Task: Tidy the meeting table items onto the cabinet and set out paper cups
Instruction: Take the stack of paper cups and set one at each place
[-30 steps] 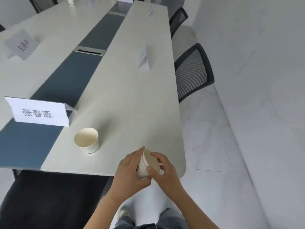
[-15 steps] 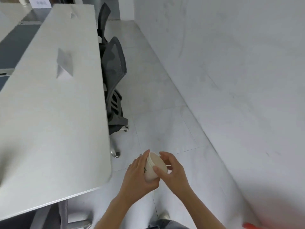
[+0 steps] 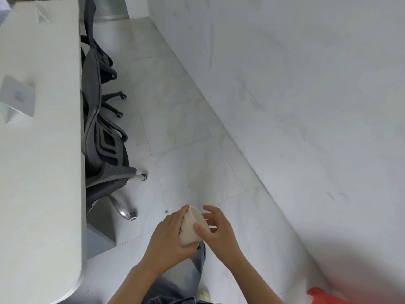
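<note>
A small stack of cream paper cups [image 3: 191, 229] lies on its side in front of me, over the floor beside the table. My left hand [image 3: 168, 236] grips the stack around its base. My right hand [image 3: 215, 229] pinches the rim of the outermost cup, thumb on the wall and fingers curled over the mouth. The white meeting table [image 3: 41, 161] runs along the left edge of the view, its near corner rounded.
Grey mesh office chairs [image 3: 103, 150] are tucked against the table's right side, their wheeled bases jutting into the aisle. A name card [image 3: 18, 98] stands on the table. A pale wall [image 3: 306, 84] borders the tiled aisle on the right. Something red [image 3: 326, 297] shows bottom right.
The view has swung right, from the table end with a placed cup and name cards, into the aisle beside the table. Both hands have kept their hold on the cup stack.
</note>
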